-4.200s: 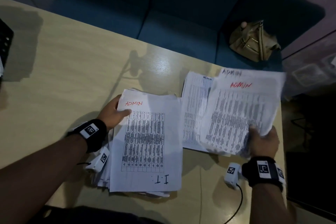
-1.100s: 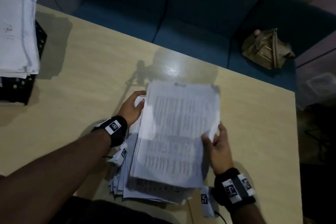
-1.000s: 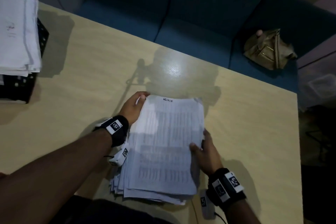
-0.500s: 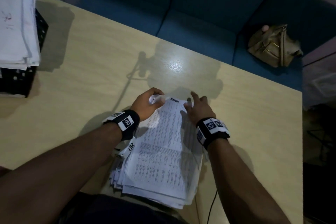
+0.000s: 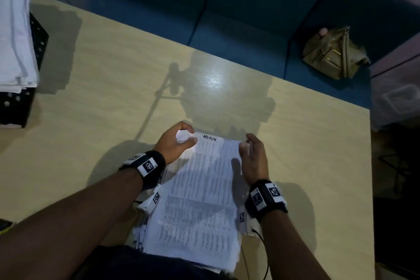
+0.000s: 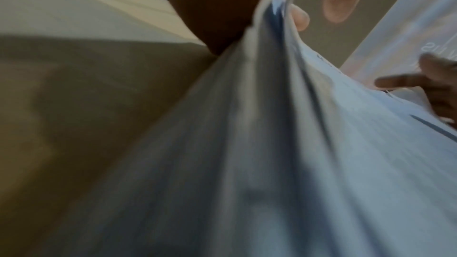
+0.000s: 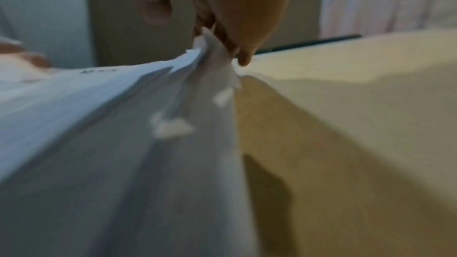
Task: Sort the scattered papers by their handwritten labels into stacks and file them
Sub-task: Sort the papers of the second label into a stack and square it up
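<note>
While the stack (image 5: 200, 200) lies at lower centre of the bench (image 5: 113, 98), the left hand (image 5: 175, 143) pinches its upper left corner and the right hand (image 5: 254, 159) grips its upper right corner. Top sheet reads "ADMIN".

A stack of papers (image 5: 197, 198) lies on the tabletop (image 5: 113, 88) at its near edge, between the two hands. The left hand (image 5: 173, 144) sits at the stack's far left corner, the right hand (image 5: 253, 157) at its far right corner, and the top sheet's handwritten label (image 5: 209, 138) lies between them along the far edge. Well to the left of the left hand, at the tabletop's left edge, a second pile of papers (image 5: 16, 36) rests on a tray (image 5: 18, 102). Beyond the tabletop's far edge runs a sofa (image 5: 227, 18); on its seat, far beyond and to the right of the right hand, sits a bag (image 5: 334, 52).
</note>
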